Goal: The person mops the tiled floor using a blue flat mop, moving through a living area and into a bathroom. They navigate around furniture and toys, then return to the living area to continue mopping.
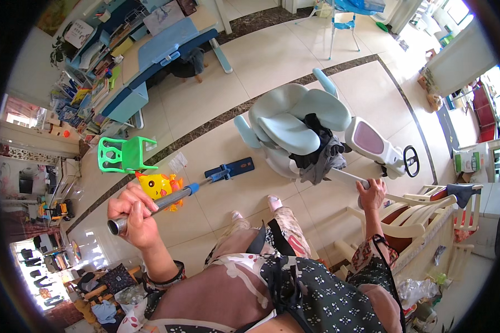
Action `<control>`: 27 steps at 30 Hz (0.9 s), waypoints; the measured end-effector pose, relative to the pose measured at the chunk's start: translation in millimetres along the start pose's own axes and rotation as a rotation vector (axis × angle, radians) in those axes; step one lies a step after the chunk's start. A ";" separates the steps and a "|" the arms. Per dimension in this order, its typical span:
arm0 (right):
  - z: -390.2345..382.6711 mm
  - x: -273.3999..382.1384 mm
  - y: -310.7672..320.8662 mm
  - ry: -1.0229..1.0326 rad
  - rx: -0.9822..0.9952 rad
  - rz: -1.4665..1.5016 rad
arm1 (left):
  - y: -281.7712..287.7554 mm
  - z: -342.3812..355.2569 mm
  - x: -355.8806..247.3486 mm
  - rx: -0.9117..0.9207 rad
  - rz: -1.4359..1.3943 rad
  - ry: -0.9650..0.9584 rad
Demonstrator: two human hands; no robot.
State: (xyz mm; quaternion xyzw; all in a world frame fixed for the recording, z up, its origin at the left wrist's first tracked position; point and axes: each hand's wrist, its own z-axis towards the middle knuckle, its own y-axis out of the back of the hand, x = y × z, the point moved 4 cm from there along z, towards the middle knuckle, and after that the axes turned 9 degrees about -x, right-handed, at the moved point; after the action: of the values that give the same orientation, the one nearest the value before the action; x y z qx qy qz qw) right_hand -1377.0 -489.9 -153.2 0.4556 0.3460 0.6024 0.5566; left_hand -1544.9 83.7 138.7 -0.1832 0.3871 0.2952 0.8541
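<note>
My left hand (133, 215) is closed around the grey metal handle of a flat mop (172, 201). The handle's open end points toward me. Its blue rectangular mop head (240, 167) lies on the tiles ahead of my feet. A yellow cartoon-shaped toy or balloon (154, 186) shows just behind the handle. At right, my right hand (372, 194) is closed on a pale bar (347, 177) with a greyish end, beside the swivel chair; what the bar belongs to is unclear. The light blue chair (294, 122) has dark and grey clothes (325, 158) draped on it.
A white ride-on toy car (372, 141) with a black steering wheel stands right of the chair. Cream wooden chairs (422, 213) and a table are at my right. At left are a small green chair (129, 154) and a cluttered blue desk (164, 44). A blue-legged rack (344, 25) stands far off.
</note>
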 end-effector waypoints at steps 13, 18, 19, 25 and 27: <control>122.6 145.6 -59.3 0.129 0.204 0.070 | -9.4 -48.2 -32.4 -0.028 0.135 -0.026; 154.2 239.0 -90.5 0.214 0.255 0.125 | -3.7 -52.9 -43.2 -0.060 0.189 0.000; 161.7 243.0 -95.2 0.200 0.268 0.104 | -4.9 -56.2 -40.3 -0.080 0.160 -0.001; 154.6 373.5 -112.1 0.232 0.318 0.070 | 29.3 -52.5 -45.2 -0.183 0.257 0.004; 143.9 412.7 -115.0 0.248 0.330 0.092 | 36.0 -54.1 -43.6 -0.197 0.254 0.003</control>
State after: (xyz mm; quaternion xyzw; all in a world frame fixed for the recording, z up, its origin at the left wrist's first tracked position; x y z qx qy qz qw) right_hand -1187.3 -79.8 -142.1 0.4781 0.4847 0.6138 0.3996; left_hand -1621.0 66.0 134.9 -0.2160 0.3774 0.4372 0.7872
